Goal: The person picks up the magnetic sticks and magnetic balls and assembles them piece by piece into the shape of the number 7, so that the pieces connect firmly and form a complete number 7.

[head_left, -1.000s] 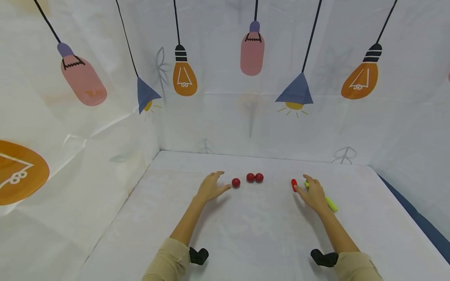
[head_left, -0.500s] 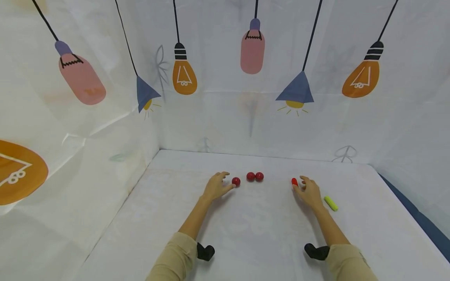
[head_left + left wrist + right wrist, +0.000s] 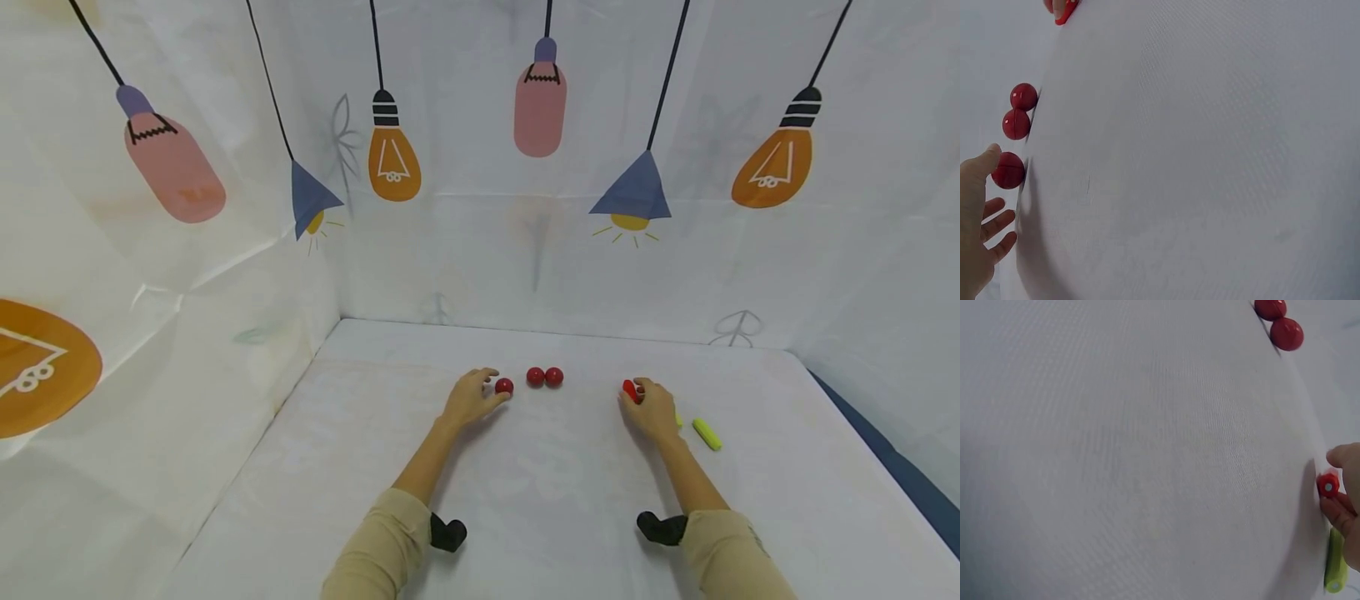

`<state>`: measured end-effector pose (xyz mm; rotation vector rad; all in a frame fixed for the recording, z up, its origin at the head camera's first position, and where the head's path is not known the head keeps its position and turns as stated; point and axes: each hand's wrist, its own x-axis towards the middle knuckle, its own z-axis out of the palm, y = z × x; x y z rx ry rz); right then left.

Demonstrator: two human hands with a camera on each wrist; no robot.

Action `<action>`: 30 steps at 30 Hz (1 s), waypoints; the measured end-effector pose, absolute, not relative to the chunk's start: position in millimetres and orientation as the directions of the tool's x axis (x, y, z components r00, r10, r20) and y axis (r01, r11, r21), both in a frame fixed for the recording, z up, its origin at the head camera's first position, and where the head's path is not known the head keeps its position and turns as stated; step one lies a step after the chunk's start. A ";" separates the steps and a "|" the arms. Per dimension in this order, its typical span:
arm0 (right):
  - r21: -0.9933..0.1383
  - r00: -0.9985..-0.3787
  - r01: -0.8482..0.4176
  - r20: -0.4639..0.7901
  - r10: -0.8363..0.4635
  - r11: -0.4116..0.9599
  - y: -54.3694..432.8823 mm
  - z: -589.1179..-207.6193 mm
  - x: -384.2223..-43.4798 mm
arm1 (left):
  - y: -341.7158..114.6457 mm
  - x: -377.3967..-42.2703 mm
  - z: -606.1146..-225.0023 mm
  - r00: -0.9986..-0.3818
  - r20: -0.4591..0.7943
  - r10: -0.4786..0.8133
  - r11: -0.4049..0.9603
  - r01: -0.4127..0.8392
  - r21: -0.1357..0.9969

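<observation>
My left hand (image 3: pixel 467 402) reaches around the nearest glossy red ball (image 3: pixel 504 386), its thumb at the ball's near side and its fingers spread beyond. In the left wrist view, the fingers stand apart from that ball (image 3: pixel 1008 170), while the thumb overlaps its edge. Across the table, my right hand (image 3: pixel 654 413) holds a short red stick (image 3: pixel 628 388) between thumb and curled fingers, which hide part of it. The right wrist view shows the stick's end (image 3: pixel 1329 485), with a pale dot in its middle. A yellow-green stick (image 3: pixel 707 434) lies beside the right hand.
Two more red balls (image 3: pixel 544 377) touch each other between the hands. Another yellow-green piece (image 3: pixel 678 419) peeks out behind the right hand. A white table (image 3: pixel 540 500) meets white sheet walls (image 3: pixel 465 267) printed with lamps at the back and left.
My left hand has moved right, bringing its thumb and fingers around the red ball. My right hand has shifted left and its fingers have closed in on the red stick, which has tilted slightly.
</observation>
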<state>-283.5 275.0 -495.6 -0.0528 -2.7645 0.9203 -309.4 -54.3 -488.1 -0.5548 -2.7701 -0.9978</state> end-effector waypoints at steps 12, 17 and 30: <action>-0.586 -0.970 0.000 0.196 0.142 0.811 267.5 -493.5 -288.3 | -43.7 -310.6 -493.9 -0.893 0.331 0.305 0.691 0.447 0.568; -0.585 -0.973 0.009 0.180 0.141 0.811 266.5 -492.2 -287.3 | -42.2 -312.3 -496.2 -0.889 0.341 0.306 0.704 0.453 0.548; -0.572 -0.970 0.027 0.182 0.159 0.820 266.9 -493.0 -286.1 | -46.2 -307.9 -496.5 -0.915 0.300 0.270 0.696 0.401 0.595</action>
